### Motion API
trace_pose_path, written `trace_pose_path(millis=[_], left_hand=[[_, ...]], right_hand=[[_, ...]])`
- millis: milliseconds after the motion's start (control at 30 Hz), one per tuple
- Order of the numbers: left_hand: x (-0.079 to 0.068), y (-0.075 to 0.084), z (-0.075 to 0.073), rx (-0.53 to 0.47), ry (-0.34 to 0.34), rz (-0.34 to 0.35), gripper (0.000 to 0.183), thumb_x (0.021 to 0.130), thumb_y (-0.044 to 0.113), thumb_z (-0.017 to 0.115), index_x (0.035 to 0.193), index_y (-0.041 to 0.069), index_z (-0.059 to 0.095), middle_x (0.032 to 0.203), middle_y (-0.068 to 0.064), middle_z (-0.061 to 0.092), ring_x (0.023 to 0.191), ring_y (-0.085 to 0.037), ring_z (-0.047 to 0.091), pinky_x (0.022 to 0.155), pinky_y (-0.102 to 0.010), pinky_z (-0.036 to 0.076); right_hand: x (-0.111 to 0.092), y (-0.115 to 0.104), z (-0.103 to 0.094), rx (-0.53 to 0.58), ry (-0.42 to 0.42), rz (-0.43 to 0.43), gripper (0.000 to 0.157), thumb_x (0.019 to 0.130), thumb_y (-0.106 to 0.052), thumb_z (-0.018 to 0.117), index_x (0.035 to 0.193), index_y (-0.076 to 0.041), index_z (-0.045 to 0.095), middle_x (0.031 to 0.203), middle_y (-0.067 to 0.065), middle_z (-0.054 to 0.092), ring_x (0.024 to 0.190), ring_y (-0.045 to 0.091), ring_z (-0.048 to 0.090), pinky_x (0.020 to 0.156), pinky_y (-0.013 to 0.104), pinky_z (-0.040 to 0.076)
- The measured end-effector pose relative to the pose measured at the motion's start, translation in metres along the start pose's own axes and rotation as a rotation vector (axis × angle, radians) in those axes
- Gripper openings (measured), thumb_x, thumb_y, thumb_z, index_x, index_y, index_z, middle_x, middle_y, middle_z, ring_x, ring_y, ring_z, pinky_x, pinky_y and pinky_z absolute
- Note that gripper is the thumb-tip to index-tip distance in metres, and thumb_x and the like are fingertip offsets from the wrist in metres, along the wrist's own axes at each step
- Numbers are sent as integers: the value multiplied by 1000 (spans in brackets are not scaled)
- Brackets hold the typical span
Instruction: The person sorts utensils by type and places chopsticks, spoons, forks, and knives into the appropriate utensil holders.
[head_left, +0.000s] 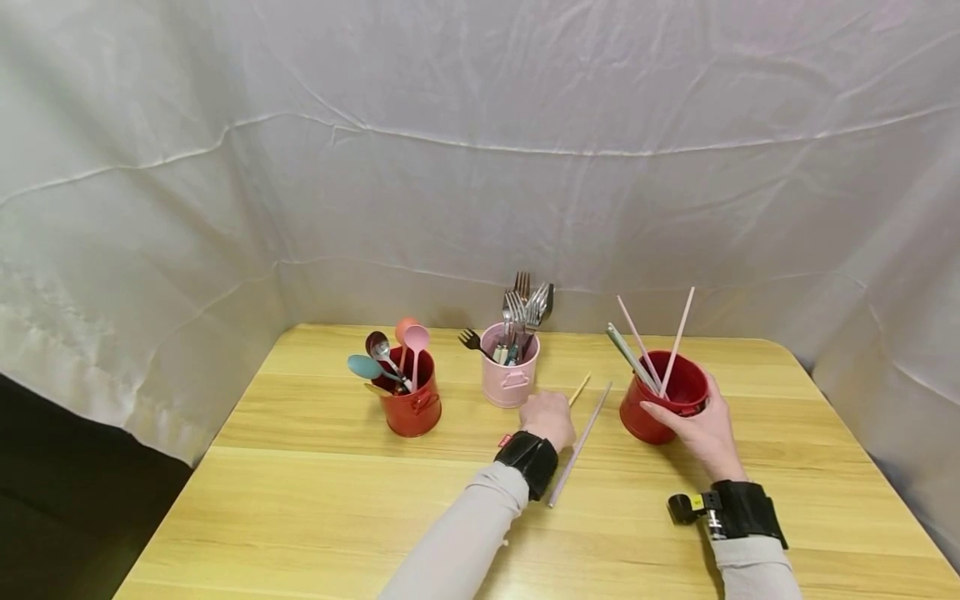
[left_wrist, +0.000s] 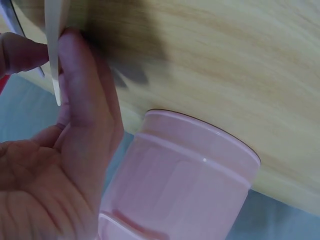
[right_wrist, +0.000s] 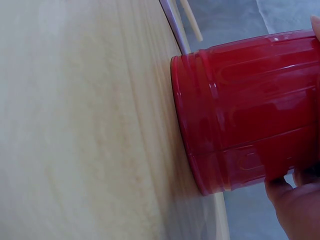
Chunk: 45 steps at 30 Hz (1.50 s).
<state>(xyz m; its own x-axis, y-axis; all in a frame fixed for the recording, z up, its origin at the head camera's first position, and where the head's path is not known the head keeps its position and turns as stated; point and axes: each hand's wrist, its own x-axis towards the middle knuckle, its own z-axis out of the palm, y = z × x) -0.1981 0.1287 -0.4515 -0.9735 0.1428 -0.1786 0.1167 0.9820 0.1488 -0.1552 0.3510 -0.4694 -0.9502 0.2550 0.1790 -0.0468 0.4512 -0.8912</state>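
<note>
My left hand (head_left: 547, 419) pinches a pale yellow chopstick (left_wrist: 54, 45) between thumb and fingers, low over the table in front of the pink bucket (head_left: 501, 385). Just right of that hand a lilac chopstick (head_left: 581, 446) lies slantwise on the table. On the right, my right hand (head_left: 708, 429) grips the near side and rim of a red bucket (head_left: 647, 417), which stands on the table. Two pink chopsticks (head_left: 677, 340) and some greenish ones (head_left: 628, 350) lean in it. In the right wrist view my fingers hold this red bucket (right_wrist: 250, 100) by its upper part.
A second red bucket (head_left: 415, 414) at left holds several spoons (head_left: 416, 337). Several forks (head_left: 522, 287) stand in the pink bucket, with a black fork (head_left: 471, 339) leaning out to the left. Behind the wooden table (head_left: 315, 467) hangs a pale curtain (head_left: 450, 200).
</note>
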Motion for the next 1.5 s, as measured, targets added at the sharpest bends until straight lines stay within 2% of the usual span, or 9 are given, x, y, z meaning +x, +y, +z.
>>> trace_pose_path(millis=[200, 500, 667, 900, 1033, 1233, 1500], left_hand=[[-3, -8, -7, -80, 58, 51, 24, 70, 25, 86, 85, 15, 71, 95, -2, 75, 89, -20, 70, 70, -30, 56], [-6, -15, -16, -214, 100, 94, 21, 76, 22, 80, 75, 13, 61, 85, -3, 69, 82, -22, 69, 69, -32, 55], [-7, -16, -19, -287, 147, 127, 19, 79, 23, 80, 85, 13, 64, 84, -3, 68, 79, -21, 65, 70, -31, 52], [-8, -14, -23, -347, 246, 155, 25, 83, 22, 76, 105, 14, 67, 96, -7, 74, 85, -25, 70, 72, -31, 53], [-9, -12, -26, -376, 316, 164, 25, 84, 21, 75, 107, 15, 67, 92, -4, 75, 81, -23, 69, 69, -29, 51], [-9, -11, -29, -495, 405, 187, 25, 85, 18, 72, 109, 16, 67, 78, 6, 69, 71, -14, 65, 65, -26, 50], [-9, -7, -37, -607, 539, 257, 27, 87, 17, 68, 114, 13, 67, 90, 4, 72, 77, -11, 66, 67, -22, 50]], right_hand=[[0, 1, 0, 12, -2, -1, 91, 82, -17, 84, 156, -11, 31, 149, 16, 47, 125, 18, 44, 88, 7, 39], [1, 3, 0, -6, 1, 0, 91, 82, -18, 84, 155, -11, 32, 149, 15, 47, 124, 16, 44, 88, 7, 39], [1, 3, -1, -14, -1, 10, 91, 82, -19, 84, 156, -12, 31, 149, 15, 47, 124, 15, 44, 88, 7, 39], [2, 2, -1, -10, -7, 15, 92, 82, -20, 84, 156, -12, 30, 150, 15, 46, 126, 18, 43, 88, 8, 39], [1, 2, -1, -6, -7, 12, 91, 82, -19, 84, 156, -12, 30, 150, 15, 46, 126, 20, 43, 88, 7, 39], [1, 0, -1, -5, -9, 14, 92, 82, -19, 84, 156, -11, 30, 150, 15, 46, 126, 20, 43, 88, 8, 39], [1, 0, -1, -8, -10, 20, 92, 82, -20, 84, 156, -11, 30, 150, 15, 46, 127, 21, 43, 88, 8, 39]])
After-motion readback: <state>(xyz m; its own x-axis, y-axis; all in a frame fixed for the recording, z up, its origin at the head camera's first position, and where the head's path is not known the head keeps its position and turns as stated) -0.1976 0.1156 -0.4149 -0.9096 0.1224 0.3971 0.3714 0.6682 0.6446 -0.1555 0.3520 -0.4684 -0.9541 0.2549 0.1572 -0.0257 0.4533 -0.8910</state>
